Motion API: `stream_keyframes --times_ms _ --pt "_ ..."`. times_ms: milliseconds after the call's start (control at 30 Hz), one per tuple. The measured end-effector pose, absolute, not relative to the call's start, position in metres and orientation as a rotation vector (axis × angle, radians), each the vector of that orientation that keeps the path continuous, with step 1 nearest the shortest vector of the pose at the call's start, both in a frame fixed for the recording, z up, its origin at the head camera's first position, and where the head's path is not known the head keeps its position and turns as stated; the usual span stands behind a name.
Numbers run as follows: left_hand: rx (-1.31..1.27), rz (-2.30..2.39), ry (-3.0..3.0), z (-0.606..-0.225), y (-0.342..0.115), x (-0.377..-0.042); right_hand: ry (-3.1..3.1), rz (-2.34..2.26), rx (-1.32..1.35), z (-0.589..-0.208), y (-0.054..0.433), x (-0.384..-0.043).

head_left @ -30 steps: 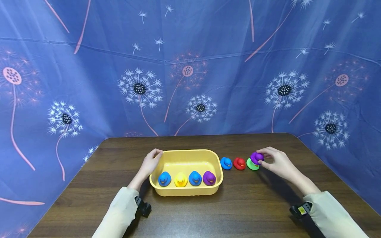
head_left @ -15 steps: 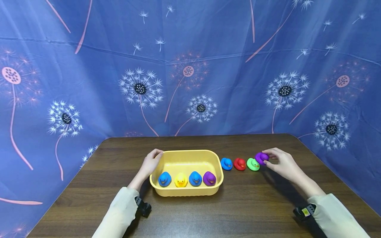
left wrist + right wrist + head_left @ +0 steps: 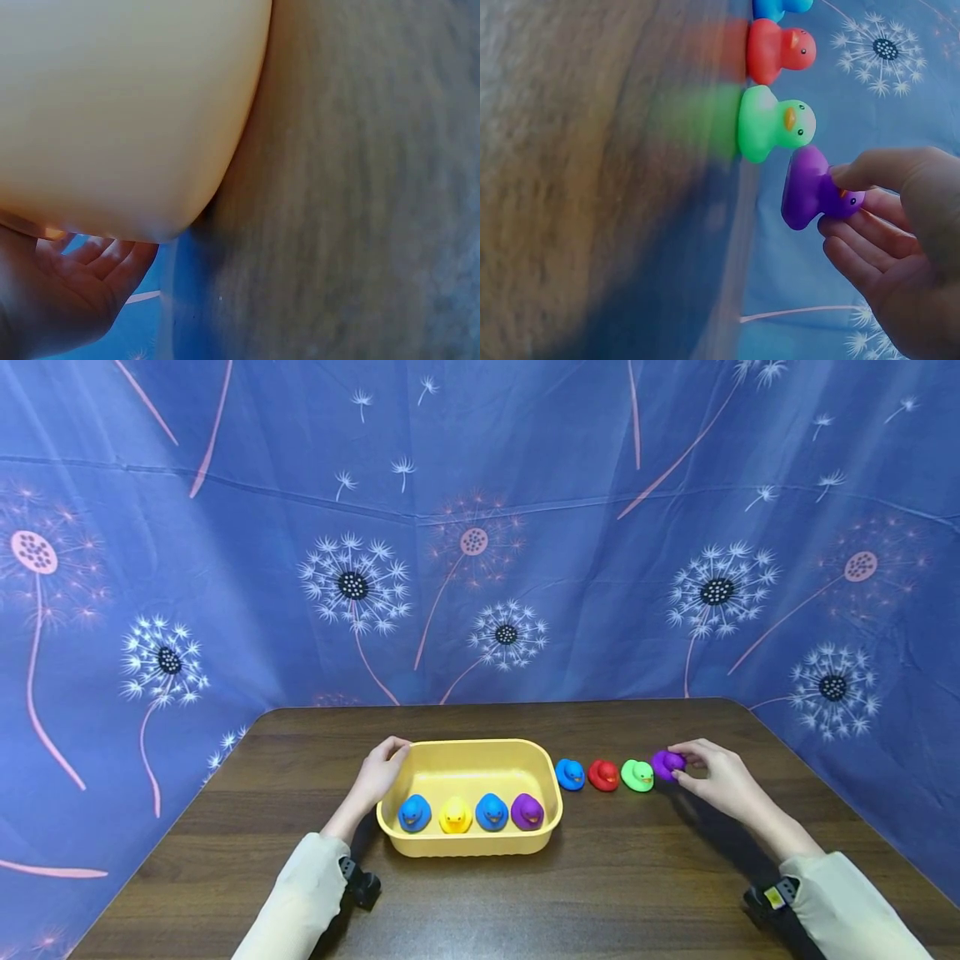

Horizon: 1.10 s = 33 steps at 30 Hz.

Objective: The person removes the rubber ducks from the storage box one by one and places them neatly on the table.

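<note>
My right hand [image 3: 714, 777] pinches a purple rubber duck [image 3: 667, 765] by its head between thumb and fingers. In the right wrist view the held purple duck [image 3: 810, 187] sits a little off the table surface, beside a green rubber duck [image 3: 763, 124]. The green duck [image 3: 637, 775], a red duck [image 3: 603, 774] and a blue duck [image 3: 570, 774] stand in a row right of a yellow tub [image 3: 468, 845]. With its fingers on the tub's back left rim, my left hand [image 3: 377, 777] holds the tub. Part of the left hand's grip is hidden behind the tub wall [image 3: 135, 112].
Along the tub's front side sit a blue duck [image 3: 414, 812], a yellow duck [image 3: 455, 814], another blue duck [image 3: 492, 812] and a purple duck [image 3: 527, 811]. The brown wooden table [image 3: 600, 902] ends at a blue dandelion-print curtain [image 3: 592, 610].
My right hand has carried the purple duck rightward and down, from over the green duck to its right side. The left hand and the tub have stayed in place.
</note>
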<state>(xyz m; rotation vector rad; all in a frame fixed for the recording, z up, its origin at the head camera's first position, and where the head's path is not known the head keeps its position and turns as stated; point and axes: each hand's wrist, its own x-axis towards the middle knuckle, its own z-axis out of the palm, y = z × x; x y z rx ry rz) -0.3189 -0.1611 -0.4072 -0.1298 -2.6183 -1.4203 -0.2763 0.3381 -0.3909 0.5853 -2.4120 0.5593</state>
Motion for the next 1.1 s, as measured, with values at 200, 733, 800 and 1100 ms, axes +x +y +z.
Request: stream_keyframes --times_ms 200,733,800,1100 --pt "-0.134 -1.441 -2.601 -0.407 -0.161 -0.318 -2.469 0.557 0.549 -0.394 0.343 -0.277" --pt "-0.122 -1.431 -2.601 -0.408 -0.159 -0.317 -2.577 0.59 0.524 -0.405 0.351 -0.28" --pt "-0.123 -1.431 -2.603 -0.407 -0.159 -0.317 -2.582 0.586 0.517 -0.406 0.352 -0.28" --pt "-0.107 -1.452 -2.607 -0.406 -0.158 -0.317 -2.58 0.602 0.543 -0.406 0.352 -0.283"
